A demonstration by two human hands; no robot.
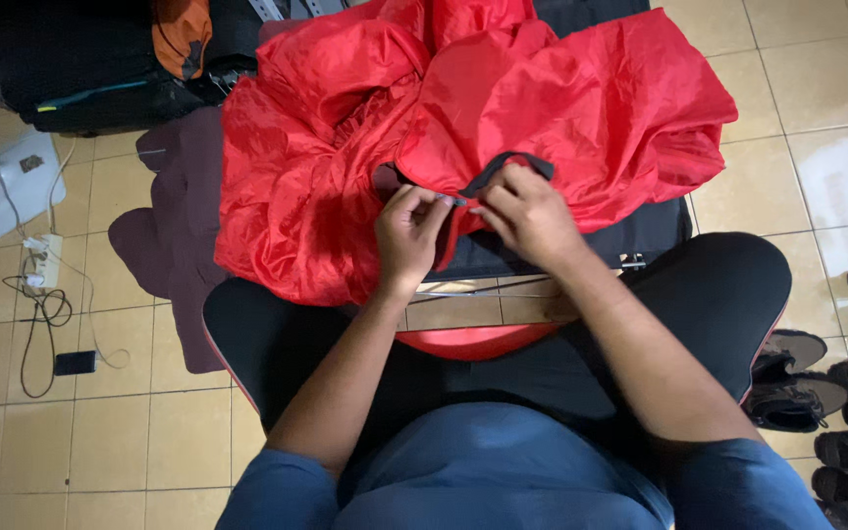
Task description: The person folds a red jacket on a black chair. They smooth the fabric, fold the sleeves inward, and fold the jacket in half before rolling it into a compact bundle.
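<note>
Glossy beige floor tiles [817,118] catch light, with shoes [836,393] right and a power strip [43,263] left.

Dark phone [75,362] screen-down on floor, far left.

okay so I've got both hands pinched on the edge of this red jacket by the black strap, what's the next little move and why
Probably keep the left hand pinching the red jacket edge steady and let the right hand draw along the black strap. Both hands meet at one spot on the hem, and the fabric around it lies bunched and crumpled.
</note>
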